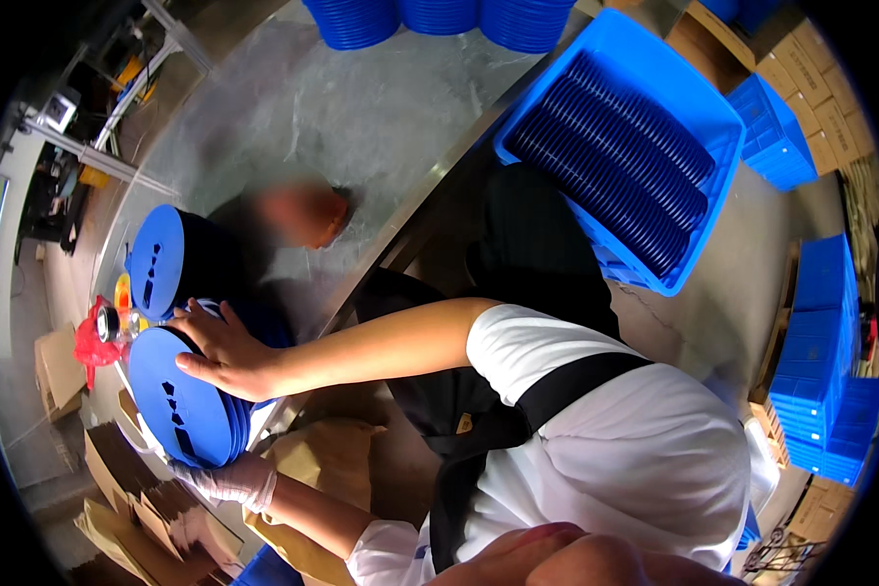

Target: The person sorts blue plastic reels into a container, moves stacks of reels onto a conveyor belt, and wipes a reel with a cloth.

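I see the bare hand [223, 354] spread flat on top of the stack of blue discs [188, 402], fingers apart and pressing its upper edge, while the gloved hand [227, 481] cups the stack from below, fingers curled against it. I cannot tell which is left or right. Just above the stack stands a second blue disc [154, 262]. Well right of it, a blue crate [645, 127] holds ranked discs.

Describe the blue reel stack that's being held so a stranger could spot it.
By the left end of the grey table, two stacks of blue round reels lie on their sides. It is the lower stack; unlike the upper stack, it has a bare hand on top and a gloved hand underneath.
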Available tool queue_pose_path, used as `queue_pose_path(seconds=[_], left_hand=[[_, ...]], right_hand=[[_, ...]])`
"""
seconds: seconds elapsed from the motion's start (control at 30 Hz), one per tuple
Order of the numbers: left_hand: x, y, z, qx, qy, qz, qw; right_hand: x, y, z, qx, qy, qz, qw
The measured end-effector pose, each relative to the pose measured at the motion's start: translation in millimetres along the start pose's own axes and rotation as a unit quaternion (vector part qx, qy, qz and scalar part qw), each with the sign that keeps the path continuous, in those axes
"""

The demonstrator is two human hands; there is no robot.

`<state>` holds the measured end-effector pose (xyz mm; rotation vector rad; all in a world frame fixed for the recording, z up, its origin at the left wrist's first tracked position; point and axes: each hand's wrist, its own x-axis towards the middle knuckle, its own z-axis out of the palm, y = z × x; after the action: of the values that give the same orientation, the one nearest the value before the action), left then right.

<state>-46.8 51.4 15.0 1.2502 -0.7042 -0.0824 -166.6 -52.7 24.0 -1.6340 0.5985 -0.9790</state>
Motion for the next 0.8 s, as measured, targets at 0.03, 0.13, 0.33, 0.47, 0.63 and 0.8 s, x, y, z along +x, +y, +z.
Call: queue_pose_path(seconds=[0.03,0.13,0.33,0.47,0.63,0.8], left_hand=[[-5.1,10.2,2.9,0.014,0.014,0.009,1.000],[-22.3,19.4,11.9,-0.002,0.022,0.087,0.996],[-71.2,64.9,102.7,-0.207,-0.074,-0.082,0.972],[-103.4,58.9,150.1,-0.274,-0.237,-0.210,0.908],[-167.1,37.3,227.5,-0.345,-0.376,-0.423,0.748],[-250.3,69.1,283.9,-0.268,-0.484,-0.532,0.641]], right_hand=[[2.0,4.4,5.6,0.049,0.033,-0.054,0.997],[-9.1,2.0,-8.5,0.092,0.058,-0.149,0.983],[-46.9,5.3,-106.5,0.162,0.180,-0.232,0.942],[-88.9,-2.0,-189.1,0.073,0.255,-0.195,0.944],[-172.5,-8.1,-280.3,-0.114,0.364,-0.148,0.912],[-267.7,-29.5,-328.3,-0.264,0.474,-0.104,0.834]])
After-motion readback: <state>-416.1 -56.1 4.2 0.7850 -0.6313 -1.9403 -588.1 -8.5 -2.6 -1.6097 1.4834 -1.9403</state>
